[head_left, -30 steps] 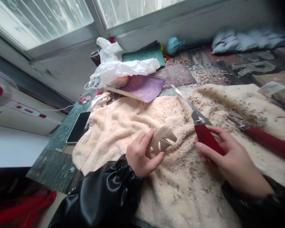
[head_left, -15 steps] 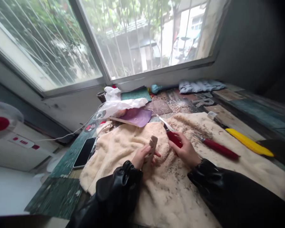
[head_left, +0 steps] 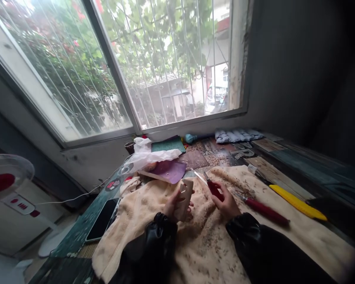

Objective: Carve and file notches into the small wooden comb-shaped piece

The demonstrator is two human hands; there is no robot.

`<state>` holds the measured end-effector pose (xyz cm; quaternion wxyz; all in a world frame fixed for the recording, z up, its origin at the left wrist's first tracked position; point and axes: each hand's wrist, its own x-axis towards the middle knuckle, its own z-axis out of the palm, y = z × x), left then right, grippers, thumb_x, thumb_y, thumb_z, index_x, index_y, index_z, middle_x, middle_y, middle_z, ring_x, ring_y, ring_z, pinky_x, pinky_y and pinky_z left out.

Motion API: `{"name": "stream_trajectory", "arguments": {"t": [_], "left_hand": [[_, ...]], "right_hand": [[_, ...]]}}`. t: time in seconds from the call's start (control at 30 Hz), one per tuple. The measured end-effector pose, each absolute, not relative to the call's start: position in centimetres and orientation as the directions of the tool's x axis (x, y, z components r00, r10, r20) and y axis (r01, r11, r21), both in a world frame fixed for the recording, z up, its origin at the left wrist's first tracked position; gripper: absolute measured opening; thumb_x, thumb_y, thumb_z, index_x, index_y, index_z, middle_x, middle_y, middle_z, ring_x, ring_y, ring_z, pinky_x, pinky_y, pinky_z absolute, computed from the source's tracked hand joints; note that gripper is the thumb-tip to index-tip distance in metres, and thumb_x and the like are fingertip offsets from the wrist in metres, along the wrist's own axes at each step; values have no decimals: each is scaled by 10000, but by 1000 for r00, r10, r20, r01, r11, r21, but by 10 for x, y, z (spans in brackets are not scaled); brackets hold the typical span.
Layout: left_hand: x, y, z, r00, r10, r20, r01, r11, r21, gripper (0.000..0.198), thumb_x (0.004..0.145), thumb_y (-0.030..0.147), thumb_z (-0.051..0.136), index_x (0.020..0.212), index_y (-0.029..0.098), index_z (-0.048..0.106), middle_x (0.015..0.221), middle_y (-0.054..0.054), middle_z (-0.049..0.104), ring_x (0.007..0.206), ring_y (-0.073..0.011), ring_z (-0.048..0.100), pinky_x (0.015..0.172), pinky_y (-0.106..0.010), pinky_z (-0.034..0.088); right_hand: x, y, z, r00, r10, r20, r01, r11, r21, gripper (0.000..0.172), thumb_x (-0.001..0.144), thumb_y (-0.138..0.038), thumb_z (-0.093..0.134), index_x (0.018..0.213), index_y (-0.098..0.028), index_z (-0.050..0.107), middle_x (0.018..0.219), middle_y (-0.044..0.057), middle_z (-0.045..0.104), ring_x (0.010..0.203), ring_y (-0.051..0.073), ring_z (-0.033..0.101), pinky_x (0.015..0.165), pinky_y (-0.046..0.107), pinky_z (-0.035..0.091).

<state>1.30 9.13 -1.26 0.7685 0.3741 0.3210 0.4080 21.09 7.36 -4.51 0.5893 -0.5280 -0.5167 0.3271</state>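
Observation:
My left hand (head_left: 173, 205) is closed around a pale carved wooden figure (head_left: 185, 197), holding it upright over a cream towel (head_left: 207, 236) strewn with wood shavings. My right hand (head_left: 226, 203) grips the red handle of a carving knife (head_left: 211, 187), whose thin blade points up and left, a short way right of the figure. Both arms wear shiny black sleeves.
A second red-handled tool (head_left: 262, 207) and a yellow-handled tool (head_left: 296, 201) lie on the towel's right side. A phone (head_left: 102, 225) rests left of the towel. A white plastic bag (head_left: 149, 156), purple sheet (head_left: 170, 171) and green mat (head_left: 167, 145) sit near the window. A fan (head_left: 6, 181) stands at far left.
The view has pulled back and tilted up toward the window. My left hand has turned the wooden figure from lying sideways to standing upright. My right hand keeps hold of the knife.

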Motion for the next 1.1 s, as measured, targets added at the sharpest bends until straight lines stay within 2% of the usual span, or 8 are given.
{"name": "stream_trajectory", "arguments": {"t": [0.2,0.33,0.43,0.57,0.63,0.77,0.93,1.1], "left_hand": [[-4,97,-32,489,857,-159,-359,364,859,631,574,230,671,1164,192,452,802,-45,634,688,-176,612,607,-289,499],[-9,95,-38,398,914,-81,-279,205,938,688,530,196,739,1164,171,473,894,-59,620,771,-211,617,686,-372,518],[-12,94,-42,287,958,-15,-142,58,988,679,495,222,778,1115,141,513,984,-92,601,743,-203,613,620,-359,534],[-17,97,-44,231,973,-18,-4,20,1000,532,509,298,774,961,104,573,777,-69,635,577,-155,605,555,-321,529],[-18,98,-44,199,980,-20,-17,24,1000,555,481,291,788,963,111,581,725,-50,637,561,-149,610,569,-306,528],[-14,98,-44,48,998,26,-183,-16,983,594,427,266,810,957,124,583,860,-81,656,705,-193,633,609,-323,543],[-6,98,-46,-71,997,20,-269,-39,962,569,469,282,797,957,112,558,853,-97,667,730,-211,641,605,-335,549],[1,97,-52,-36,997,66,-259,-73,963,596,560,348,743,1058,125,504,878,-101,669,716,-200,646,561,-290,538]], "right_hand": [[213,71,-55,162,948,272,306,214,-928,430,668,-314,561,1077,-205,482,1070,82,558,897,224,592,787,373,464],[209,67,-53,350,899,264,294,162,-942,345,639,-377,595,923,-213,488,901,41,616,714,193,614,697,351,476],[210,63,-47,415,883,219,265,113,-958,332,611,-408,630,839,-211,493,714,6,618,528,159,571,547,314,464],[213,59,-38,415,900,130,82,106,-991,353,596,-386,663,865,-192,542,506,-36,560,412,132,511,425,263,422],[213,58,-35,447,887,112,-33,142,-989,343,580,-387,688,814,-175,553,464,-41,537,375,111,478,386,240,400],[213,58,-31,529,841,113,-130,212,-969,372,580,-421,702,791,-167,532,458,-51,517,354,90,457,328,207,363],[210,56,-26,590,797,131,-132,255,-958,387,620,-443,678,835,-156,533,434,-57,498,325,85,440,286,189,337],[205,48,-23,524,812,255,-70,339,-938,312,685,-407,636,844,-181,491,418,-63,503,335,89,456,325,191,360]]}}
